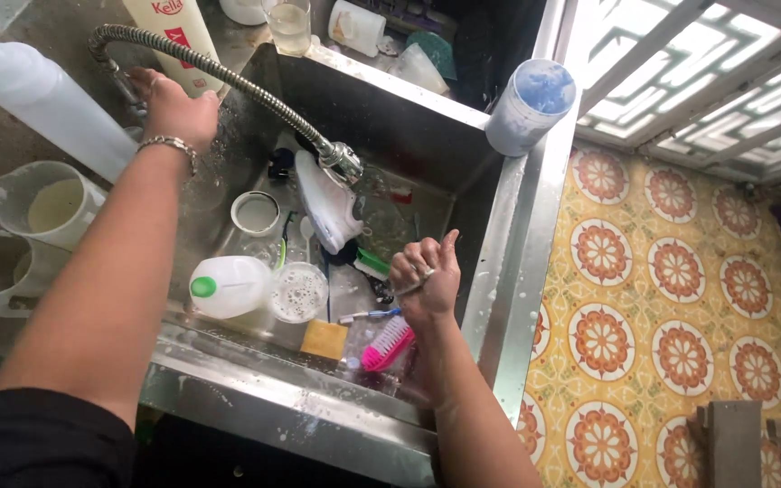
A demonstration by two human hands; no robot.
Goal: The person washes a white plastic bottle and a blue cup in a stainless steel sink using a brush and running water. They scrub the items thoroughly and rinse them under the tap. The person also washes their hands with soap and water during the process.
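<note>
1. The left hand [172, 107] was at the back left corner of the steel sink [517, 262], its fingers closed on something at the base of the flexible metal hose [228, 77]; what exactly it gripped was hidden by the hand
2. A metal bracelet [170, 145] sat on the left wrist
3. The hose curved from that corner over the basin and ended in a spray head [343, 161], which hung just above a white cloth-like thing [325, 210] in the sink
4. The right hand [425, 276] was over the right part of the basin, clenched into a loose fist with the thumb up; I could not tell if it held something small
5. Just below the right hand lay a pink brush [387, 344], and beside it a yellow sponge [324, 339] and a toothbrush [368, 315]
6. A white plastic jug with a green cap [228, 286] lay on its side at the front left of the basin, touching a clear cup with foam [299, 291]
7. On the bench at the left stood a white squeeze bottle [47, 99] and 2 measuring jugs [42, 206]
8. A blue-topped container [528, 107] stood on the right back rim of the sink
</note>
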